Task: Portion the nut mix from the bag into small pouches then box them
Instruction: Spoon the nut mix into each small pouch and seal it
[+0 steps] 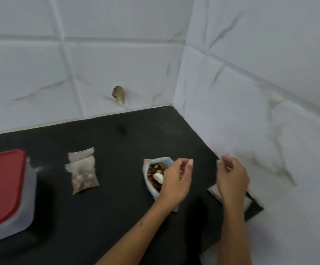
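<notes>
An open bag of nut mix (155, 170) stands on the black counter (117, 207) with a white scoop (158, 177) lying in the nuts. My left hand (177, 178) hovers over the bag's right side, fingers loosely curled, with nothing plainly held. My right hand (232, 178) hangs to the right of the bag, fingers also loosely curled, above a flat stack of empty pouches (215, 191) near the counter's right edge. Two filled pouches (83, 175) lie overlapping left of the bag. The box with a red lid (2, 188) sits closed at the far left.
White tiled walls (251, 92) meet in a corner behind and to the right of the counter. A small brownish fitting (119, 94) sticks out of the back wall. The counter ends just right of the pouch stack.
</notes>
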`<state>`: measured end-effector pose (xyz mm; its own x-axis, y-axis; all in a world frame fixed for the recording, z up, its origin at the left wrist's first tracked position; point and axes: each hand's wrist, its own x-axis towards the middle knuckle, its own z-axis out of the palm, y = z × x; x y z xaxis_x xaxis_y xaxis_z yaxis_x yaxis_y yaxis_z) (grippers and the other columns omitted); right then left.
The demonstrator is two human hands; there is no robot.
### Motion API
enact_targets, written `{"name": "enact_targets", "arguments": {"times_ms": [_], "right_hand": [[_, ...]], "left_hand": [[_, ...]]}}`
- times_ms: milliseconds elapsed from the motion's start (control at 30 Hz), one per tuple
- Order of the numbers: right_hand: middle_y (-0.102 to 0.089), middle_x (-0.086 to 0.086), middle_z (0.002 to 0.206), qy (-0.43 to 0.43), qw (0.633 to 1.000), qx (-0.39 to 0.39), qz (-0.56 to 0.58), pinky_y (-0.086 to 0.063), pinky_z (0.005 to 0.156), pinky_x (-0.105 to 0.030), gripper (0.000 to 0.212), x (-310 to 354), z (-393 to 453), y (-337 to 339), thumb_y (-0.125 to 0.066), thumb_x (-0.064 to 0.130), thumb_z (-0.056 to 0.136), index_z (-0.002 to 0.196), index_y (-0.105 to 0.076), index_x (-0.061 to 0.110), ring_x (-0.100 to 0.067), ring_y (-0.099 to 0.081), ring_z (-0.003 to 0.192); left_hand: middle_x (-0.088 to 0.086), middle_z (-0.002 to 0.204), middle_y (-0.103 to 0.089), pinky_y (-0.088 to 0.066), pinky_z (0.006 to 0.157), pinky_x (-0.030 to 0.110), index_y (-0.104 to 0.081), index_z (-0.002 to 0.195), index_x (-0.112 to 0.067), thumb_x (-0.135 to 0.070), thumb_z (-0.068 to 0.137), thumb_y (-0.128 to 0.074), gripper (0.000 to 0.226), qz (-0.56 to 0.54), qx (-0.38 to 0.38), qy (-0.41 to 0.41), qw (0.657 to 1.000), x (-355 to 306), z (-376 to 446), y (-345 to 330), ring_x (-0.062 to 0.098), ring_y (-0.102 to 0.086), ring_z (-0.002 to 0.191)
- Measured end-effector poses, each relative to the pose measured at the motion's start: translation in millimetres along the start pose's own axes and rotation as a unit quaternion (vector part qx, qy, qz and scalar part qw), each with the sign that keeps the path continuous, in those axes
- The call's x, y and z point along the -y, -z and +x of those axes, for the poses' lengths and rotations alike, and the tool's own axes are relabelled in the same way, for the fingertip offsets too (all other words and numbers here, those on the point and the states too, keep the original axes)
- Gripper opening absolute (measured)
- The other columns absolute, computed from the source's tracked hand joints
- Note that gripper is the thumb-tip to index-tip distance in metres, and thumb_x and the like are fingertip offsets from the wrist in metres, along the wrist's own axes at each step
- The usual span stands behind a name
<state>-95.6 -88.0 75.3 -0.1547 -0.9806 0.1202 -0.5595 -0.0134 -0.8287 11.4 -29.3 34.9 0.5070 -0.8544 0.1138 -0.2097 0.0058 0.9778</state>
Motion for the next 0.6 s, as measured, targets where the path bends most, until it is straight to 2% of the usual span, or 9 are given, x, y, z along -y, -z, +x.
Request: {"name": "enact_targets", "arguments": {"times_ms": [67, 133, 200, 267, 300, 367, 467, 533, 600], "right_hand": [[-0.063, -0.017, 0.119, -0.061, 0.996, -0.044, -0.048, -0.039, 0.094, -0.032, 0.030, -31, 8, 25, -0.055, 0.011, 0.092, 0.119, -0.061, 0.003, -0.033, -0.056, 0.111], [-0.061, -0.019, 0.122, -0.113, 0.988, -0.051, -0.094, -0.040, 0.095, -0.034, 0.033, -61, 10, 41, -0.053, 0.012, 0.093, 0.123, -0.059, 0.001, -0.034, -0.056, 0.111], [-0.065, -0.019, 0.113, -0.153, 0.981, -0.037, -0.115, -0.043, 0.086, -0.033, 0.029, -85, 10, 50, -0.054, 0.016, 0.092, 0.115, -0.063, 0.000, -0.035, -0.059, 0.102], [-0.068, -0.018, 0.094, -0.183, 0.976, -0.014, -0.119, -0.044, 0.077, -0.031, 0.024, -101, 10, 48, -0.056, 0.021, 0.091, 0.096, -0.069, 0.001, -0.033, -0.061, 0.086], [-0.068, -0.016, 0.086, -0.191, 0.974, -0.001, -0.121, -0.046, 0.076, -0.032, 0.025, -106, 10, 44, -0.057, 0.024, 0.091, 0.088, -0.070, 0.002, -0.031, -0.060, 0.080], [-0.067, -0.012, 0.083, -0.204, 0.971, 0.017, -0.122, -0.046, 0.075, -0.031, 0.028, -112, 9, 36, -0.060, 0.030, 0.090, 0.086, -0.070, 0.005, -0.028, -0.060, 0.078], [-0.068, -0.011, 0.087, -0.200, 0.970, 0.017, -0.137, -0.046, 0.074, -0.030, 0.035, -115, 8, 27, -0.060, 0.037, 0.088, 0.092, -0.069, 0.004, -0.027, -0.062, 0.082], [-0.068, -0.009, 0.088, -0.192, 0.972, -0.003, -0.139, -0.048, 0.076, -0.032, 0.033, -112, 7, 26, -0.060, 0.037, 0.088, 0.094, -0.070, 0.006, -0.027, -0.063, 0.083], [-0.069, -0.009, 0.096, -0.191, 0.973, -0.026, -0.125, -0.048, 0.078, -0.032, 0.027, -106, 6, 26, -0.062, 0.033, 0.087, 0.101, -0.070, 0.011, -0.027, -0.063, 0.088]], "left_hand": [[-0.010, 0.073, -0.061, -0.044, 0.067, 0.021, -0.063, 0.095, -0.017, -0.041, 0.099, -0.044, 0.030, 0.018, 0.082, 0.020, 0.996, -3, -2, -22, 0.000, -0.057, 0.070], [-0.008, 0.076, -0.060, -0.043, 0.071, 0.026, -0.062, 0.095, -0.016, -0.044, 0.099, -0.041, 0.035, 0.056, 0.141, 0.024, 0.988, 0, -3, -40, 0.004, -0.057, 0.074], [0.002, 0.091, -0.064, -0.045, 0.082, 0.031, -0.062, 0.100, -0.011, -0.047, 0.099, -0.038, 0.043, 0.091, 0.185, 0.033, 0.978, 2, -4, -56, 0.014, -0.059, 0.089], [0.002, 0.089, -0.059, -0.045, 0.083, 0.034, -0.058, 0.095, -0.011, -0.051, 0.098, -0.036, 0.046, 0.096, 0.217, 0.042, 0.971, 7, -7, -70, 0.017, -0.056, 0.087], [0.000, 0.088, -0.057, -0.044, 0.081, 0.033, -0.056, 0.093, -0.013, -0.053, 0.098, -0.035, 0.045, 0.094, 0.227, 0.050, 0.968, 9, -9, -75, 0.015, -0.055, 0.086], [0.000, 0.094, -0.059, -0.043, 0.079, 0.027, -0.056, 0.100, -0.014, -0.056, 0.097, -0.033, 0.048, 0.092, 0.242, 0.069, 0.963, 13, -12, -82, 0.015, -0.056, 0.092], [0.008, 0.118, -0.061, -0.044, 0.096, 0.033, -0.054, 0.122, -0.009, -0.062, 0.094, -0.031, 0.064, 0.094, 0.237, 0.079, 0.964, 18, -13, -87, 0.020, -0.055, 0.113], [0.007, 0.126, -0.058, -0.042, 0.102, 0.036, -0.050, 0.130, -0.012, -0.062, 0.094, -0.031, 0.064, 0.091, 0.237, 0.081, 0.964, 17, -13, -88, 0.019, -0.051, 0.119], [0.003, 0.124, -0.058, -0.042, 0.096, 0.028, -0.051, 0.129, -0.014, -0.058, 0.096, -0.032, 0.058, 0.065, 0.237, 0.083, 0.966, 13, -13, -86, 0.014, -0.052, 0.116]]}}
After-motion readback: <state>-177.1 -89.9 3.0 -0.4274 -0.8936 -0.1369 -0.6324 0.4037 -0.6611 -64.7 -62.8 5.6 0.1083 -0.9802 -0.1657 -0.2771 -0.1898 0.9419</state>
